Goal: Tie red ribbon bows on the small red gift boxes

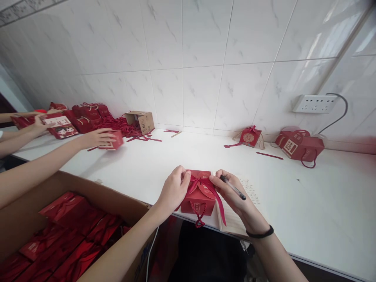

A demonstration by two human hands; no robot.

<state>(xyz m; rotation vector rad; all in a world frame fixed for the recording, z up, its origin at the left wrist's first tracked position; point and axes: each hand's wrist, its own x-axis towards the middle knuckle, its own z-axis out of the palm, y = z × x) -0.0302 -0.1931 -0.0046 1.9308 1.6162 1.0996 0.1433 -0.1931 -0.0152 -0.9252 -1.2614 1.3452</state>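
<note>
A red box [197,207] sits at the front edge of a white table [293,203]. Left hand [173,190] and right hand [233,194] pinch opposite sides of its ribbon [220,207] — the right also holding a pen [236,188]. Paper [233,221] lies beside the box; leftward, a carton [117,191].

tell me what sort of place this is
Probably a small packing workroom: a big carton holds many red boxes, and a heap of loose red ribbons lies on a long white table against a tiled wall.
</note>
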